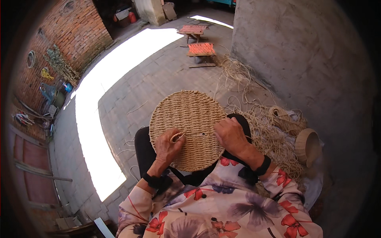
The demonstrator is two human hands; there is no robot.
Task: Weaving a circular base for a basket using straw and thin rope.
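Observation:
A round, flat piece woven from tan straw cord (pixel 188 111) rests across my lap. My left hand (pixel 168 147) lies over its left part, fingers closed on a short loop of cord (pixel 177 137). Near the right edge of the weave is my right hand (pixel 233 135), its fingers curled closed; what they hold is hidden. Between the two hands a small gap (pixel 203 134) shows in the weave.
A tangled heap of pale cord (pixel 262 135) lies at my right, with a woven basket (pixel 307 146) beside it. Two low folding stools (pixel 201 49) with reddish seats stand ahead. A plastered wall (pixel 301 51) rises on the right, a brick wall (pixel 75 31) on the left.

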